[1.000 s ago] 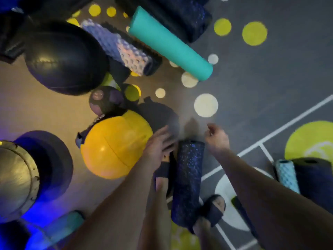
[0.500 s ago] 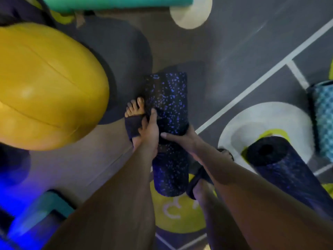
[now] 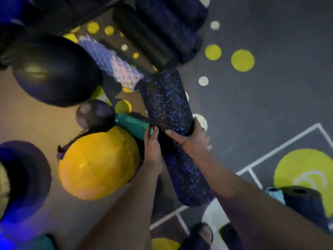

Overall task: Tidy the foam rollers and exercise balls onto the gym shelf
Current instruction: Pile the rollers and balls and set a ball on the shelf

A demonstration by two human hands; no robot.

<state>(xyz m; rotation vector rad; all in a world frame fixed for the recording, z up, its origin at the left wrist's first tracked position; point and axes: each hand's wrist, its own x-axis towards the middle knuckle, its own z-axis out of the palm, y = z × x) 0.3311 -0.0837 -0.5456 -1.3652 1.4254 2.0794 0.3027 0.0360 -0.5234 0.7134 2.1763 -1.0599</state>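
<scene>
Two hands, both mine, hold one speckled foam roller [image 3: 169, 112] between them near the middle of the view. The roller is black with blue flecks and runs lengthwise away from me, its far end tilted slightly left, its near end close to my right forearm. My left hand [image 3: 152, 147] grips its left side about halfway along, fingertips pointing forward against the foam. My right hand [image 3: 191, 139] grasps the opposite side at the same level, thumb lying across the top and fingers wrapped round the right edge. So the roller sits between my palms, with more of it beyond my hands than behind them.

Left of my left hand, almost touching my wrist, is a yellow exercise ball [image 3: 97, 163]. A teal roller [image 3: 132, 124] pokes out from behind the speckled one, just above the yellow ball. Further left are a small dark ball [image 3: 94, 114] and a large black ball [image 3: 54, 73]. Beyond the roller's far end lie a pale knobbly roller [image 3: 111, 64], a plain black roller [image 3: 144, 38] and a dark blue roller [image 3: 169, 27].

The grey floor [image 3: 270, 96] carries yellow and white dots. At the far right edge a light blue roller [image 3: 273, 193] rests beside a navy roller [image 3: 304, 202].
</scene>
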